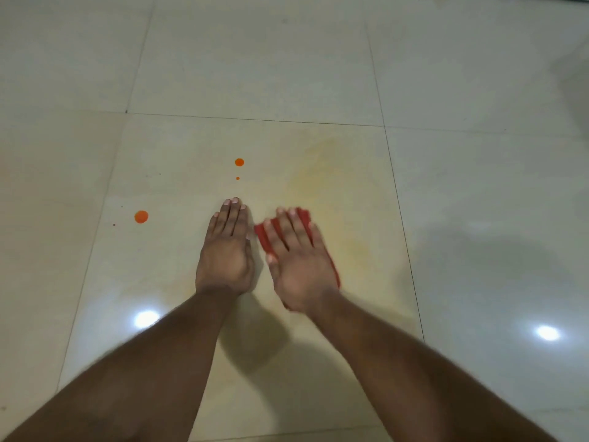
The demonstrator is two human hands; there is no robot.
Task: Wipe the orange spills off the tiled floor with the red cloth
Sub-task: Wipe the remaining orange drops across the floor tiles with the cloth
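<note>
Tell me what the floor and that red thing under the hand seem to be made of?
The floor looks like glazed ceramic or polished stone tile: pale cream squares with thin dark joints and bright glare from lights. The red cloth under the right hand looks like soft, matte woven or terry fabric, folded; its weave is too blurred to tell.

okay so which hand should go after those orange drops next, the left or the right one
Right, probably. The right hand already presses flat on the red cloth, while the left hand rests bare on the floor. The drops and lie leftward, so it must sweep past the left hand.
</note>
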